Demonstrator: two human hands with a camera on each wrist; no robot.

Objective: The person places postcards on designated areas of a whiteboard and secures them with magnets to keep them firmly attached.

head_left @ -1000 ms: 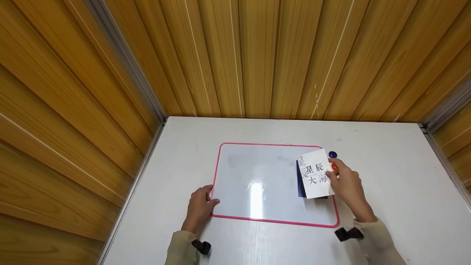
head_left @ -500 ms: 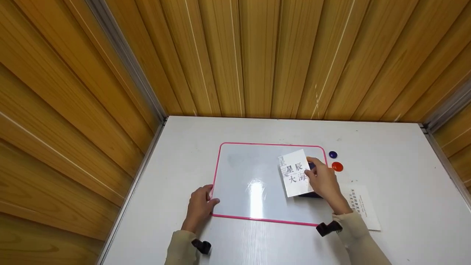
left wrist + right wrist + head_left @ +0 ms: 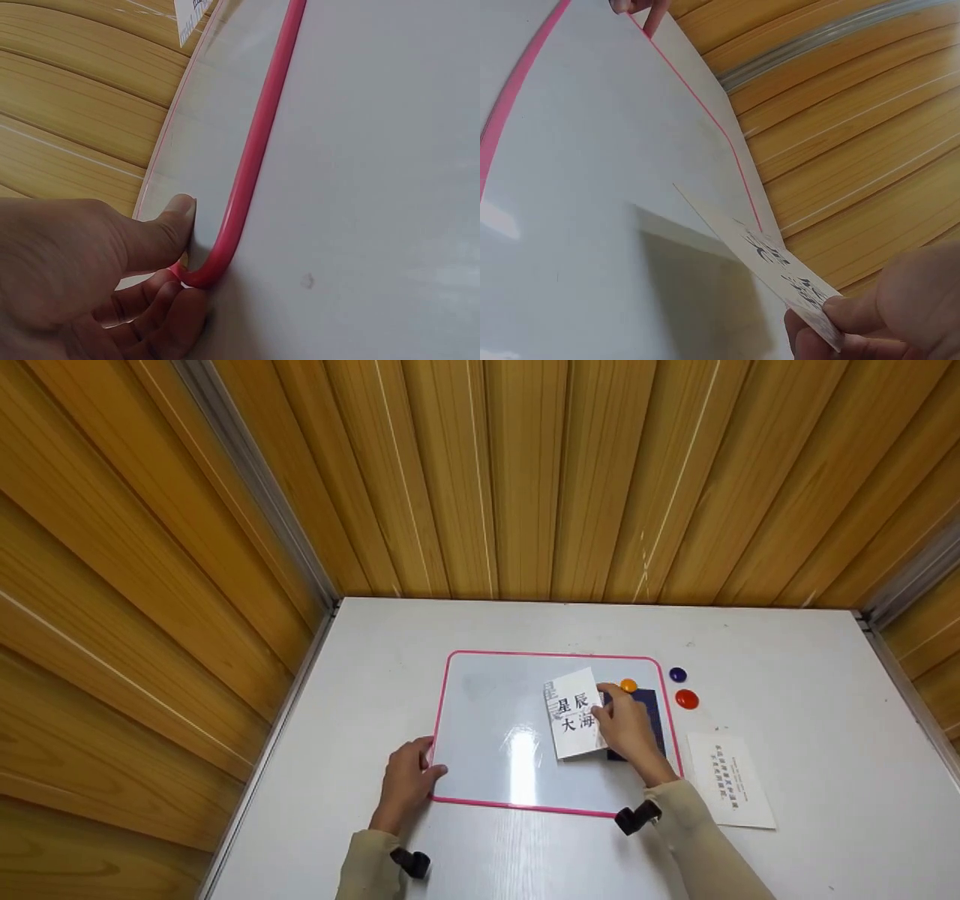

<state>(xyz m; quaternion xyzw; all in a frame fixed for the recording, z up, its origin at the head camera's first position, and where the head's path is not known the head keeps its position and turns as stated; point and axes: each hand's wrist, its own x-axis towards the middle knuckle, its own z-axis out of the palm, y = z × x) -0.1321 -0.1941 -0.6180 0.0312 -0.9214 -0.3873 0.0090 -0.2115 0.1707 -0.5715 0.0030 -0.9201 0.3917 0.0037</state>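
Note:
My right hand (image 3: 628, 729) pinches the right edge of a white card (image 3: 574, 720) printed with large dark characters. In the right wrist view the card (image 3: 761, 259) is tilted above the board, its shadow falling on the surface below. My left hand (image 3: 405, 781) grips the lower left corner of a whiteboard (image 3: 487, 735) with a pink frame; in the left wrist view the thumb (image 3: 174, 225) lies on top and the fingers curl at the rim. Partly behind my right hand, a dark blue card (image 3: 649, 712) lies on the board with an orange round magnet (image 3: 628, 685) at its top edge.
Right of the board lie a blue round magnet (image 3: 678, 675) and a red one (image 3: 687, 700) on the white table (image 3: 825, 720). Nearer me is another white card (image 3: 731, 780) with small print. Wood-patterned walls (image 3: 525, 487) enclose the back and sides.
My right hand has carried the white card leftward over the board, uncovering the dark blue card, the orange magnet and the printed card on the table. My left hand has stayed at the corner.

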